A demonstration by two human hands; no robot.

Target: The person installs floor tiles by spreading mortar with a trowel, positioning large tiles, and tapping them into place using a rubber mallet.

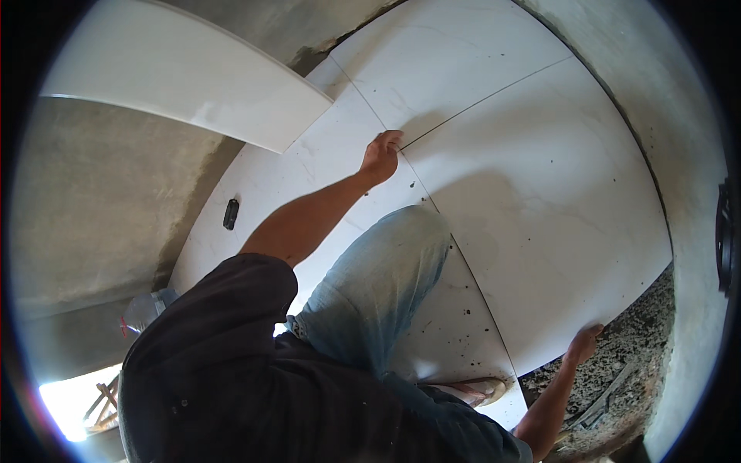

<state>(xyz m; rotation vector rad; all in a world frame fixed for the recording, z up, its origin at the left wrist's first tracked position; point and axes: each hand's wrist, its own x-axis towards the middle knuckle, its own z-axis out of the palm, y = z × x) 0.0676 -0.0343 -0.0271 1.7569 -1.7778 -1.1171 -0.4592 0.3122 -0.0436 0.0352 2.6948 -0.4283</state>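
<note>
My left hand (381, 157) reaches out to the corner where thin tile joints meet. Its fingers are bent and slightly apart, the tips at the joint, with nothing seen in them. A large white marbled floor tile (571, 201) lies to the right of that joint. At the tile's near right edge my right hand (583, 346) has its fingers closed over the rim, beside the bare mortar bed (644, 324). Its fingertips are partly hidden. My bent knee in blue jeans (409, 239) is over the tiles between my arms.
A long pale slab (193, 69) juts in from the upper left. A small black object (231, 214) lies on the tiles at left. Grey plastered walls (100, 185) border the floor. Dark crumbs (468, 312) dot the tile near my sandalled foot (482, 391). A clear plastic container (145, 310) stands behind my shoulder.
</note>
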